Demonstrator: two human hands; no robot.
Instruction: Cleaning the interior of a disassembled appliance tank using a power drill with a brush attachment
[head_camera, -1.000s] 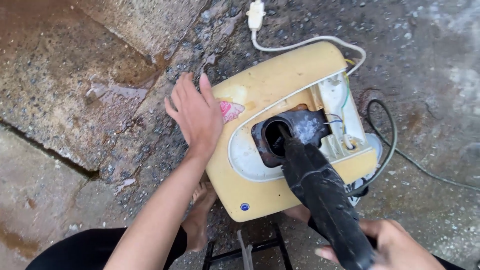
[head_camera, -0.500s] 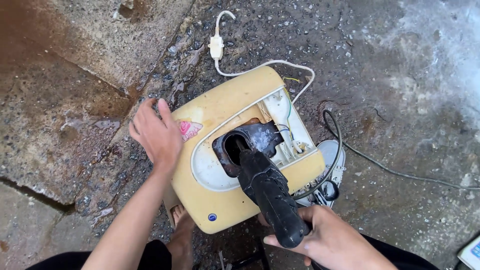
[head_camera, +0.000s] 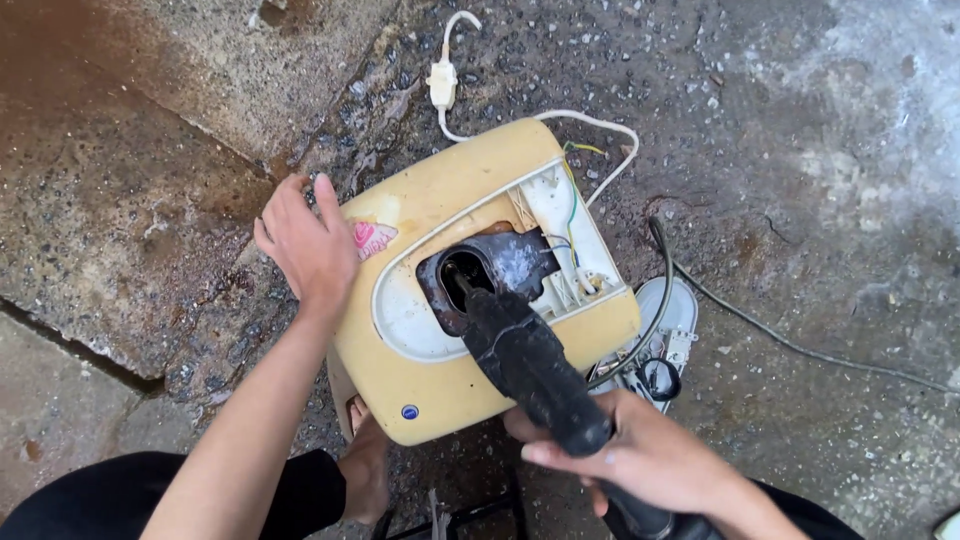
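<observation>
While left hand (head_camera: 305, 245) steadies housing (head_camera: 440, 300), right hand (head_camera: 640, 455) grips nozzle (head_camera: 525, 365).

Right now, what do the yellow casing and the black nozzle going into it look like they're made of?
Yellow casing: looks like moulded plastic, smooth, yellowed and stained. Black nozzle: probably matte plastic or rubber; the dull, light-speckled surface leaves it open. Ground: rough wet concrete.

Two hands: left (head_camera: 305, 245), right (head_camera: 640, 455). One yellowed appliance casing (head_camera: 440, 380), one black nozzle (head_camera: 525, 365), one white plug (head_camera: 442, 82).
</observation>
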